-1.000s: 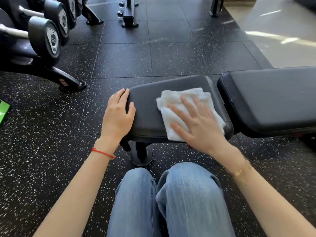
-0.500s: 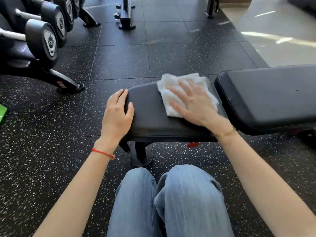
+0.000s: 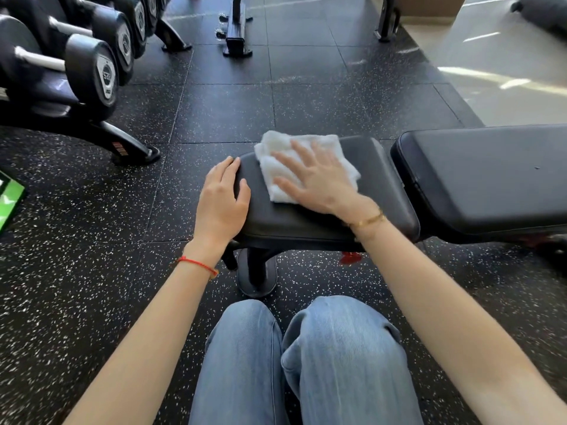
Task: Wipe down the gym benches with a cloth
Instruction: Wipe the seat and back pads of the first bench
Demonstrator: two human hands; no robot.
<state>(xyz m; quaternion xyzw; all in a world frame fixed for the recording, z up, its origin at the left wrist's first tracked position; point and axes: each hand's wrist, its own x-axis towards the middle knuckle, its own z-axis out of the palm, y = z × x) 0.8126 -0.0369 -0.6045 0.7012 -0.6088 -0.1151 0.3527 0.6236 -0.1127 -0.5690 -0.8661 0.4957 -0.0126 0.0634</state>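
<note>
A white terry cloth [image 3: 302, 162], folded into a rough, slightly rumpled square, lies on the black padded seat pad [image 3: 362, 191] of a gym bench, at the pad's far left corner, with its far edge hanging just over the pad's far edge. The right hand [image 3: 316, 179] presses flat on top of it, fingers straight and spread apart, the palm covering the cloth's near right part; a thin gold bracelet [image 3: 366, 220] sits at that wrist. The left hand [image 3: 222, 200] rests over the pad's left edge, fingers together and lying straight along the top, the thumb held a little apart on the upholstery (a red string bracelet [image 3: 198, 265] circles its wrist). The pad's surface is smooth, matte and dark. To its right, just beside it across a narrow gap, lies the bench's longer back pad [image 3: 491, 176]. The bench's foot [image 3: 256, 277] stands on the speckled black rubber floor [image 3: 92, 271], near the person's knees in blue jeans [image 3: 306, 363]. A dumbbell rack [image 3: 76, 65] stands at the far left.
</note>
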